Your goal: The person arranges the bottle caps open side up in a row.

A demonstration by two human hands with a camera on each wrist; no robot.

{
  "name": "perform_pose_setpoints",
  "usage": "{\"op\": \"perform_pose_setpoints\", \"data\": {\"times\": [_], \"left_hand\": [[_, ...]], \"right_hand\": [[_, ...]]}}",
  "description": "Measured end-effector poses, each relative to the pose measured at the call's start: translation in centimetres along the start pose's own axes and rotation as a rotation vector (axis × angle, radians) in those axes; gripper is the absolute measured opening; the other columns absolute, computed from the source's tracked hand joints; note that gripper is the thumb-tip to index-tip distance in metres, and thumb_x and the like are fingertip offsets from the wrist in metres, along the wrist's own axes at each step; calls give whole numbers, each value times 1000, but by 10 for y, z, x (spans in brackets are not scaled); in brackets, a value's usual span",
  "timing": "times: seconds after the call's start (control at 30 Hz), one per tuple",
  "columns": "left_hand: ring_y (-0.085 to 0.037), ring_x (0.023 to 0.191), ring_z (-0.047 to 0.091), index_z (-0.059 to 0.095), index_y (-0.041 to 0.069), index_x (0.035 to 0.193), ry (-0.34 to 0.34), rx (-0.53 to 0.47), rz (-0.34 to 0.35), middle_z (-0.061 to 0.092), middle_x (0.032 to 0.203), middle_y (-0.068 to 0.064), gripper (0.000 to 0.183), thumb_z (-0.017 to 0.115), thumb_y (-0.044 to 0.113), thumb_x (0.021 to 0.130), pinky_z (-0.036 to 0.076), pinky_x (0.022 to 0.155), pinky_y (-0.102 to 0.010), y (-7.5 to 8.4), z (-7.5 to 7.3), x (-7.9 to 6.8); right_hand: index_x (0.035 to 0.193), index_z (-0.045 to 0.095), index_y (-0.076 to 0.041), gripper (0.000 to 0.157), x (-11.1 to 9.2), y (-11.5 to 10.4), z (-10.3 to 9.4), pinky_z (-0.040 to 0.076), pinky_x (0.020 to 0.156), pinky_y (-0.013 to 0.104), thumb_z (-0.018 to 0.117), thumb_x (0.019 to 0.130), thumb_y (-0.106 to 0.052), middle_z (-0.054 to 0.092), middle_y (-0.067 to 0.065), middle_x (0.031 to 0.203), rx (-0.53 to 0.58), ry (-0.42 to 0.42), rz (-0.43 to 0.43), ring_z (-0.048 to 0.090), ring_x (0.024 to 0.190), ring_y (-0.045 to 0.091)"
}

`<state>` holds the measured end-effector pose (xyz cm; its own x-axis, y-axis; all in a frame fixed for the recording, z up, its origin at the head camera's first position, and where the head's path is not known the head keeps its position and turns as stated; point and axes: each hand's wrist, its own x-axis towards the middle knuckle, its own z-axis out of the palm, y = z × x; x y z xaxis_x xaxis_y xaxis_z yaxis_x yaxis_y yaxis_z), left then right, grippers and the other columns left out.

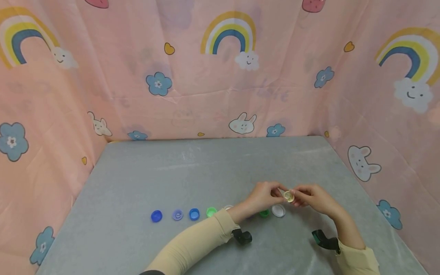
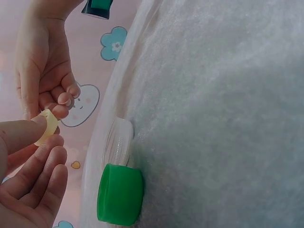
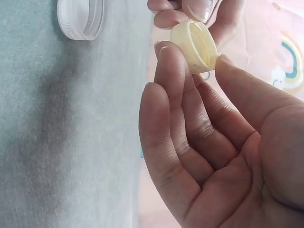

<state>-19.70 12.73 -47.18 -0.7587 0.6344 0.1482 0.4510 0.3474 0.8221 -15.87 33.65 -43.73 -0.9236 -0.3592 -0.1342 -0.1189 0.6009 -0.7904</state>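
Both hands hold one small pale yellow bottle cap (image 1: 288, 196) in the air above the table. My left hand (image 1: 262, 194) pinches it between thumb and fingers from the left. From the right, my right hand (image 1: 316, 196) grips it with thumb and fingertips. In the right wrist view the yellow cap (image 3: 194, 46) is tilted, its hollow side partly showing. Below the hands lie a green cap (image 2: 121, 194) and a translucent white lid (image 1: 278, 211), next to each other on the table.
Along the grey table (image 1: 206, 164) a row of caps runs left: dark blue (image 1: 156, 216), lavender (image 1: 177, 214), blue (image 1: 194, 214), light green (image 1: 211, 212) and a whitish one (image 1: 228, 207), partly hidden by the left arm. Pink patterned curtains (image 1: 213, 95) surround the table's back and sides.
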Motion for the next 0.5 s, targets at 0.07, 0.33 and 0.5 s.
{"op": "perform_pose_setpoints", "data": {"times": [0.07, 0.33, 0.5], "left_hand": [[9, 66, 57, 68, 19, 110, 1, 8, 8, 69, 80, 9, 25, 71, 19, 85, 46, 60, -9, 0, 1, 0], [10, 63, 56, 67, 22, 111, -10, 20, 18, 70, 79, 11, 27, 72, 24, 84, 46, 58, -10, -2, 5, 1], [9, 61, 56, 69, 20, 106, 0, 17, 10, 69, 77, 11, 23, 73, 25, 83, 46, 56, -10, -4, 6, 2]], "right_hand": [[98, 66, 2, 32, 0, 0, 0, 56, 67, 37, 50, 99, -25, 69, 18, 83, -4, 0, 4, 67, 73, 22], [104, 64, 6, 36, -1, 0, -1, 56, 69, 37, 49, 100, -26, 69, 19, 85, 35, -27, 31, 68, 75, 25], [111, 61, 9, 39, -3, -2, -1, 56, 70, 38, 48, 100, -26, 69, 20, 89, 66, -33, 47, 68, 78, 27]]}}
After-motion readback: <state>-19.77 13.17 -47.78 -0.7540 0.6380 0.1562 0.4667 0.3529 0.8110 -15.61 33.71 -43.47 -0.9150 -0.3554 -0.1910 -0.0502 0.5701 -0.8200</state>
